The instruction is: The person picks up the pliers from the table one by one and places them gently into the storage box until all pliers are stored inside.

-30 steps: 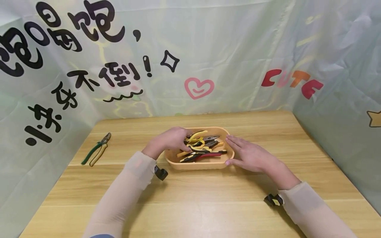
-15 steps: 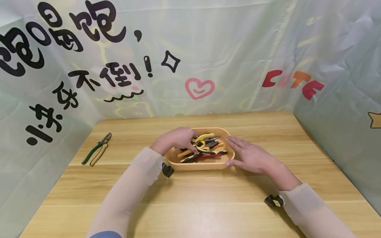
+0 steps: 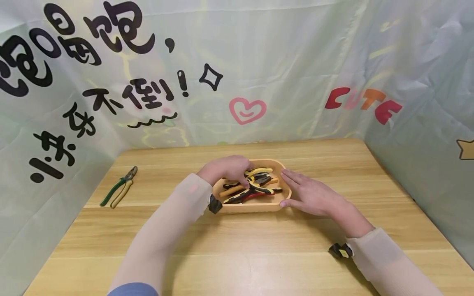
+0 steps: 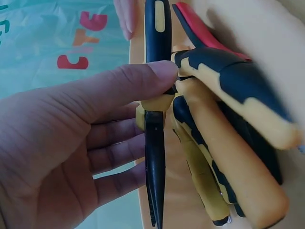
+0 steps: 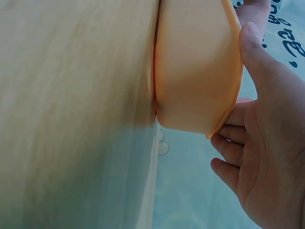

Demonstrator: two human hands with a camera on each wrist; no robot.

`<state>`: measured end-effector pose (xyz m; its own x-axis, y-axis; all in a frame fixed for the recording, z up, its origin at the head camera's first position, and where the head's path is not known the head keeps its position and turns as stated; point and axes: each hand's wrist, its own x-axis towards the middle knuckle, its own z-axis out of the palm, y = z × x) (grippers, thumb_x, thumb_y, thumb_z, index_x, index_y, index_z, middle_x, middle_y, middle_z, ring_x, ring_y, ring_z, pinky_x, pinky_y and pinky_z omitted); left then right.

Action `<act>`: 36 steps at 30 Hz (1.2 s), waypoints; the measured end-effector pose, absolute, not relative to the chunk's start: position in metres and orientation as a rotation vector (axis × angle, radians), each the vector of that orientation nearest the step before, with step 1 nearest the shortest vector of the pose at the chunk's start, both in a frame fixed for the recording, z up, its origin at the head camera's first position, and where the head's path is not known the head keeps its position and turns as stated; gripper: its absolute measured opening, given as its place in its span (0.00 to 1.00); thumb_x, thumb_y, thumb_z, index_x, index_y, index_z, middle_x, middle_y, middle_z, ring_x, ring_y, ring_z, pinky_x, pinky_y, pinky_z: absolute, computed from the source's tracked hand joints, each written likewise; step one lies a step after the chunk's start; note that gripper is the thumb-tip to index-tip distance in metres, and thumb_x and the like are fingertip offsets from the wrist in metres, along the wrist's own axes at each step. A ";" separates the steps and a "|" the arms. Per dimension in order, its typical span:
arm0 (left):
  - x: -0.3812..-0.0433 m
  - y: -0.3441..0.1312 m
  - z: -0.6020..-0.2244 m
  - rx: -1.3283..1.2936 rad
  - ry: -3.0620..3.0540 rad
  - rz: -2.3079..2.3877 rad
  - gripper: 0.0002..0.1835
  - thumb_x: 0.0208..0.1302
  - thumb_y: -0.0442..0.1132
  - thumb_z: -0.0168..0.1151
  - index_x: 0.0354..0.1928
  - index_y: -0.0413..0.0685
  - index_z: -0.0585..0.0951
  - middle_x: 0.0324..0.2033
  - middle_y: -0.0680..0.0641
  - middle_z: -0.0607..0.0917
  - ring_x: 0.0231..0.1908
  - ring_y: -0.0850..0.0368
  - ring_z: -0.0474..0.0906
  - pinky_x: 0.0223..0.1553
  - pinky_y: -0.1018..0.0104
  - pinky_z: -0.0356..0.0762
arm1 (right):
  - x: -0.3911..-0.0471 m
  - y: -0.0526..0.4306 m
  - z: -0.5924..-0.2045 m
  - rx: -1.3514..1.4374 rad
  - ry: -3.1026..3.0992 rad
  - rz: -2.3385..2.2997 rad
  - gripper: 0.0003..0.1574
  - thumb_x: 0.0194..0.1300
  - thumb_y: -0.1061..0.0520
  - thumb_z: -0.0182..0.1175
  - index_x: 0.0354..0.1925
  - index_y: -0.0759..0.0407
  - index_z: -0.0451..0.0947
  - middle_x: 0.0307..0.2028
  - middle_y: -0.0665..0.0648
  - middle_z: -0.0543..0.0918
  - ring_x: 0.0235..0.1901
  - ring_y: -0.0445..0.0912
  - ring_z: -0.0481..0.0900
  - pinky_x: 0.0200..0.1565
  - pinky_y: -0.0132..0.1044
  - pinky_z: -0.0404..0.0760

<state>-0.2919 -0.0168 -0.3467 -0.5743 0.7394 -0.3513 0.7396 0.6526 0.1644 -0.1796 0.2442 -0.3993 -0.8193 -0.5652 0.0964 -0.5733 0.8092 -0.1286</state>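
Observation:
My left hand [image 3: 231,168] reaches into an orange plastic bin [image 3: 252,208] from its left side. In the left wrist view its thumb and fingers pinch long-nose pliers [image 4: 155,152] with black jaws and black-and-yellow handles. Several other pliers lie heaped beside them, among them a red-and-black handle [image 4: 200,24] and a plain orange-yellow handle [image 4: 224,138]. At the bin's right end rests my right hand [image 3: 314,191], its fingers fairly straight along the rim and its thumb at the front corner. The right wrist view shows thumb and fingertips touching the rim [image 5: 234,90].
Green-and-cream handled pliers [image 3: 120,187] lie alone on the left of the wooden table [image 3: 252,250]. Printed cloth [image 3: 296,61] hangs behind the table and along both sides.
My left hand has moved right, further over the bin, and the yellow-handled pliers at its fingers have shifted right with it. The right hand stays at the bin's right end.

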 end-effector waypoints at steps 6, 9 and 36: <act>-0.297 -0.012 -0.345 1.151 2.477 0.009 0.37 0.61 0.48 0.70 0.70 0.45 0.68 0.64 0.47 0.75 0.63 0.53 0.70 0.62 0.60 0.68 | -0.180 0.244 -0.400 0.921 -2.933 0.232 0.61 0.64 0.22 0.47 0.75 0.65 0.53 0.74 0.63 0.54 0.70 0.61 0.58 0.66 0.55 0.63; -0.298 -0.011 -0.345 1.142 2.482 0.005 0.37 0.62 0.47 0.69 0.71 0.47 0.68 0.65 0.48 0.74 0.64 0.53 0.69 0.63 0.60 0.67 | -0.180 0.244 -0.401 0.916 -2.935 0.232 0.61 0.63 0.21 0.46 0.75 0.64 0.53 0.74 0.62 0.54 0.70 0.61 0.58 0.65 0.55 0.64; -0.298 -0.015 -0.349 1.111 2.482 -0.105 0.37 0.66 0.48 0.65 0.73 0.47 0.63 0.67 0.48 0.71 0.65 0.53 0.68 0.64 0.59 0.66 | -0.179 0.244 -0.402 0.901 -2.948 0.243 0.62 0.63 0.21 0.47 0.75 0.63 0.52 0.75 0.61 0.54 0.70 0.60 0.57 0.64 0.56 0.65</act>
<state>-0.2976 -0.0151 -0.3489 -0.5941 0.6963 -0.4027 0.7280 0.6784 0.0991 -0.1795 0.2435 -0.4017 -0.8291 -0.5513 0.0930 -0.5591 0.8180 -0.1354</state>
